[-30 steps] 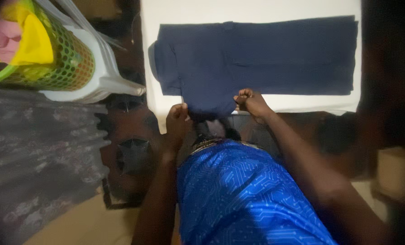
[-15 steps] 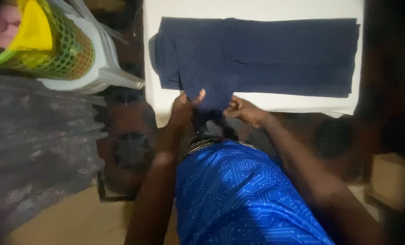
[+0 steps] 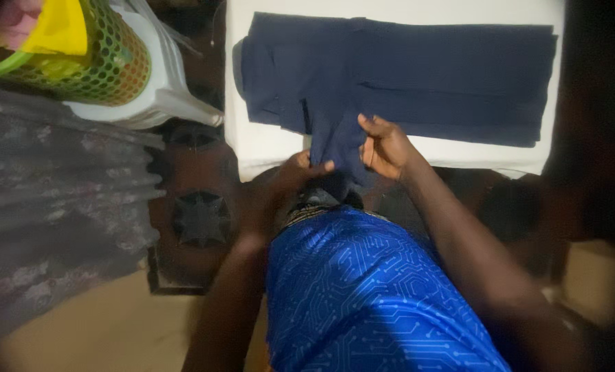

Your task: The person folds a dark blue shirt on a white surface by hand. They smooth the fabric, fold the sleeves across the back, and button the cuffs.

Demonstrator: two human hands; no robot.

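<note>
Navy garment (image 3: 418,76) pinched by both hands' fingers (image 3: 321,165).

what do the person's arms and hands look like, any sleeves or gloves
Both arms are bare from the hands up as far as the frame shows: no sleeves, gloves or watch visible. The left hand and right hand look bare; rings cannot be ruled out in the blur. The person wears a bright blue garment with a pale circuit-like line pattern.

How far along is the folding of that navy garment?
Done: the navy garment lies spread flat along the white table, with layers already doubled at its left end. In hand: the left hand and right hand both pinch the flap hanging over the near edge. Left: that flap isn't folded onto the pile yet.
</note>
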